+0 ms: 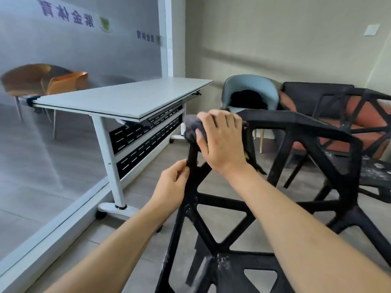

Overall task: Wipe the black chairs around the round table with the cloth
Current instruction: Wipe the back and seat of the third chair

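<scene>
Right hand [222, 140] grips grey cloth [193, 129] over top-left corner of black chair [296, 127] backrest, wiping | left hand [172, 185] pinches side strut, probably steadying chair | round table unseen

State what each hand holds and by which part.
The left hand pinches the black plastic lattice chair by its upright back strut. The right hand grips a dark grey cloth, pressed over the chair's top corner.
</scene>
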`<move>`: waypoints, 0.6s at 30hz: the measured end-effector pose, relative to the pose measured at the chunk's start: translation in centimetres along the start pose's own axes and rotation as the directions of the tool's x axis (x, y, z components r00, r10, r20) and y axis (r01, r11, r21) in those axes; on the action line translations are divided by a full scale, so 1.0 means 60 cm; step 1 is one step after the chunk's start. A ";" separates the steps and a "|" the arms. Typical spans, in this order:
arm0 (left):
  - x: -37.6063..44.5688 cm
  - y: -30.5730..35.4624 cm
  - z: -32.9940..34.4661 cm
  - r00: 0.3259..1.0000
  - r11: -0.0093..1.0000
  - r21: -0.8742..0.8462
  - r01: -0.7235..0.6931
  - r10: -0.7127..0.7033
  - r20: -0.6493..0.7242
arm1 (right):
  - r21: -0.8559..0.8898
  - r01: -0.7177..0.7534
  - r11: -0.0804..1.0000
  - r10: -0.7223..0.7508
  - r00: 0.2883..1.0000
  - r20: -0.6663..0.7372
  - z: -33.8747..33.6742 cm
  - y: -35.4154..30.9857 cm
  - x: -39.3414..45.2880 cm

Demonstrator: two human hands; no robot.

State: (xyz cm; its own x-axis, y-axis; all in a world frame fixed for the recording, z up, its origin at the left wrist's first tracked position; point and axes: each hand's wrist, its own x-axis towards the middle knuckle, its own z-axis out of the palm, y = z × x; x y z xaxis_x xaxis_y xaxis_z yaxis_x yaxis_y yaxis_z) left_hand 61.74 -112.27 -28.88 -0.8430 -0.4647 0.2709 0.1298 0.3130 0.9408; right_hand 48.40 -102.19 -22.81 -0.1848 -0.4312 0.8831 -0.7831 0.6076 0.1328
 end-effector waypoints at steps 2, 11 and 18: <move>0.000 -0.001 -0.006 1.000 0.999 0.047 -0.006 0.007 -0.027 | 0.054 0.102 0.993 -0.105 0.994 0.037 0.010 -0.042 -0.019; -0.003 -0.012 0.000 0.992 0.985 0.120 -0.121 0.117 0.037 | -0.142 -0.297 0.944 0.290 0.955 -0.066 -0.025 0.148 -0.010; 0.004 -0.017 0.003 0.992 0.980 0.157 -0.125 0.122 0.031 | 0.111 -0.277 0.954 0.284 0.958 -0.049 0.001 0.058 -0.098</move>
State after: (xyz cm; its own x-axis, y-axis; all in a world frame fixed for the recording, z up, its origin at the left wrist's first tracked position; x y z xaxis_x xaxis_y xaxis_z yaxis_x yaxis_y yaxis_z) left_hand 61.32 -112.54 -29.81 -0.8367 -0.3972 0.3770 0.1505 0.4951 0.8557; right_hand 46.73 -97.61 -27.59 -0.3699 -0.2076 0.9056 -0.7620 0.6255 -0.1679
